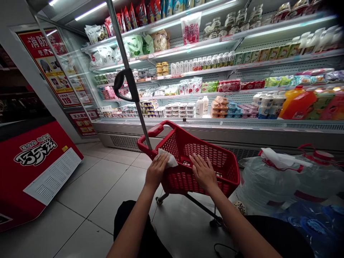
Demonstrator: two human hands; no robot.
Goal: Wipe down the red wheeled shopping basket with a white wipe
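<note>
Red cart [176,181] stands by food shelves [150,126]. Left hand [157,170], a bit bent, holds a white wipe [171,161] on it; right hand [203,171], flat and empty, is at its near side. A red poster [53,68] says "119".

Cooler [215,132] bright | tube light [90,10] glaring | floor [107,179] dimmer (soft sheen) | edges stretched

Large plastic jugs [266,184] stand near a stocked cooler [268,135].

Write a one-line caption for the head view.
Left hand holds a white cloth against a red cart; right hand lies open over its near rim; stocked shelves stand behind.
</note>
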